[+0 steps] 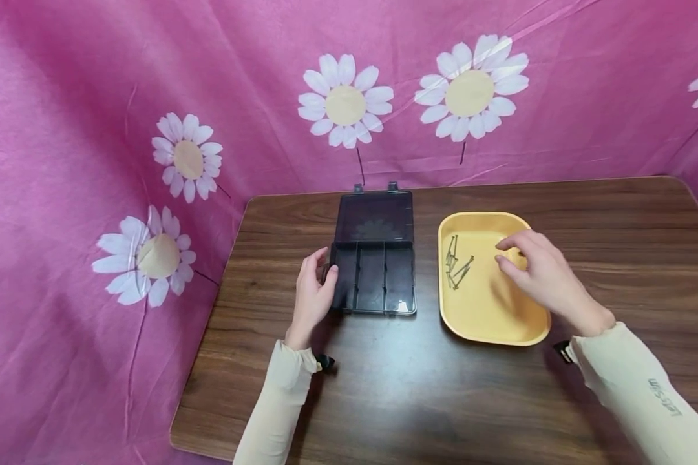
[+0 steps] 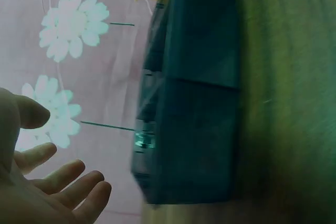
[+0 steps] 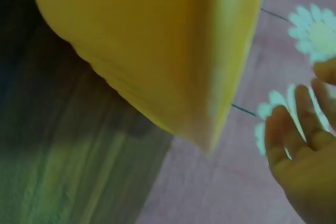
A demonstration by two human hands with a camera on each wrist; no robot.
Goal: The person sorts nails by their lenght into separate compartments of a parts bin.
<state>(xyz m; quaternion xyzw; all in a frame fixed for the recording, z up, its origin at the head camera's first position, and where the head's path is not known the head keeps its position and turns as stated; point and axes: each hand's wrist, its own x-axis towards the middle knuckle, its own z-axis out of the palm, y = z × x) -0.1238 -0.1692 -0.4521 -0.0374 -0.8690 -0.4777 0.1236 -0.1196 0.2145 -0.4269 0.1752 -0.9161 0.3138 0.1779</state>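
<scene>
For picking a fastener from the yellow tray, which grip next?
Right, likely: the right grip hovers open over the yellow tray with the fasteners; the left grip is at the black case's far side.

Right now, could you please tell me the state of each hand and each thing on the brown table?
Dark translucent plastic divided box: open
Its lid: folded back
Yellow rectangular plastic tray: upright, uncovered
Thin metal fasteners: lying loose at the tray's left side
Left hand: relaxed, at the box's left edge; contact unclear
Right hand: loosely bent, above the tray, holding nothing visible
</scene>
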